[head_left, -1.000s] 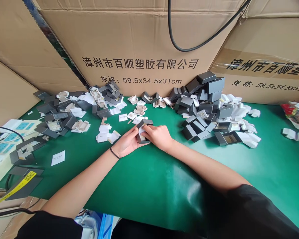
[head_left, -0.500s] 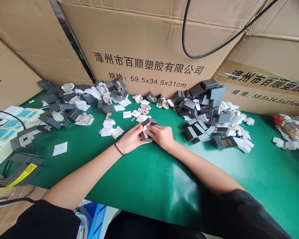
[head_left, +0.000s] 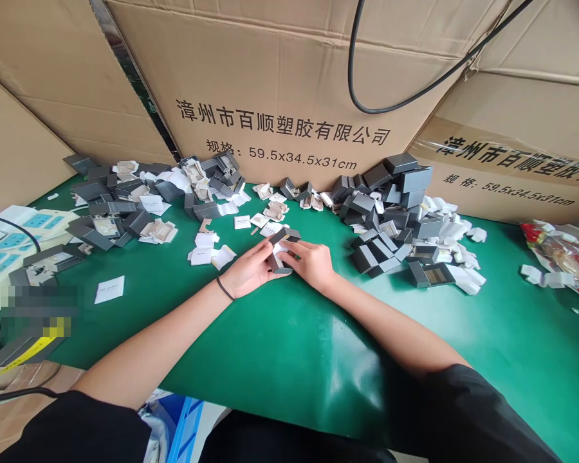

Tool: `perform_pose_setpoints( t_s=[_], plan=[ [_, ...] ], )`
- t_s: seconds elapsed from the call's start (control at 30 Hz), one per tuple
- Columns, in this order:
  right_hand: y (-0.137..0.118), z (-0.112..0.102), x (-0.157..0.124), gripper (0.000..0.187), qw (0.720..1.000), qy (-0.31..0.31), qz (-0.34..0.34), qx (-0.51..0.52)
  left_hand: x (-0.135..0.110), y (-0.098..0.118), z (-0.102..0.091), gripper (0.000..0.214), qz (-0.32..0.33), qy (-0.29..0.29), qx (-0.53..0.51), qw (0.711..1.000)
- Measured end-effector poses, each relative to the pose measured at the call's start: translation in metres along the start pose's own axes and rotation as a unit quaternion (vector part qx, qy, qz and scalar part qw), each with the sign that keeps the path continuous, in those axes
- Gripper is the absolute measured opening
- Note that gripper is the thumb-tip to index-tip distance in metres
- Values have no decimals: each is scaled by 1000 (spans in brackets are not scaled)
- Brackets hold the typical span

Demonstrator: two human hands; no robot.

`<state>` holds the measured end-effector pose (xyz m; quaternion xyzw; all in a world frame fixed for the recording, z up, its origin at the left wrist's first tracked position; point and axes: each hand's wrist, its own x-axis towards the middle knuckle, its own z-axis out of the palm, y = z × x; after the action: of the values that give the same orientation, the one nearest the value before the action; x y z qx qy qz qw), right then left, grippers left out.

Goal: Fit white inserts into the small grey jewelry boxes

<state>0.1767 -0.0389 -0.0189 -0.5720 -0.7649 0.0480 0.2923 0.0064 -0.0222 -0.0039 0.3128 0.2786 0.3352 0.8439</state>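
Both my hands meet at the middle of the green mat (head_left: 280, 347) around one small grey box (head_left: 280, 247) whose lid stands open. My left hand (head_left: 247, 269), with a black band on the wrist, grips the box from the left. My right hand (head_left: 309, 262) pinches it from the right, fingers curled at the box's inside. Something white shows inside the box between the fingers. A heap of grey boxes (head_left: 390, 206) lies to the right of my hands, and white cards (head_left: 207, 251) lie just to the left.
Large cardboard cartons (head_left: 280, 96) wall off the back of the table, with a black cable (head_left: 395, 96) hanging over them. More grey boxes and inserts (head_left: 120, 206) spread at the back left. A white power strip (head_left: 9, 241) sits at the left edge, a red-printed bag (head_left: 564, 257) at the right.
My hands have stayed together on the open grey box, shifting only slightly. The view has tilted a little, so the cartons and piles sit differently in the frame.
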Motion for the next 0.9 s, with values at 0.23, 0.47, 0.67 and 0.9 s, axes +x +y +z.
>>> perform_pose_setpoints(
  t_s=[0.23,0.47,0.67,0.9],
  plan=[
    [-3,-4,3,26,995,-23,15,91,0,-1,-4,33,-3,-9,8,1000],
    [-1,-3,4,27,996,-5,-2,89,2,-2,-4,30,8,-5,4,1000],
    [8,-3,6,33,989,37,-49,138,2,19,-8,30,66,64,-32,995],
    [2,9,59,27,999,-5,-50,0,-2,52,-28,39,171,187,-175,951]
  ],
)
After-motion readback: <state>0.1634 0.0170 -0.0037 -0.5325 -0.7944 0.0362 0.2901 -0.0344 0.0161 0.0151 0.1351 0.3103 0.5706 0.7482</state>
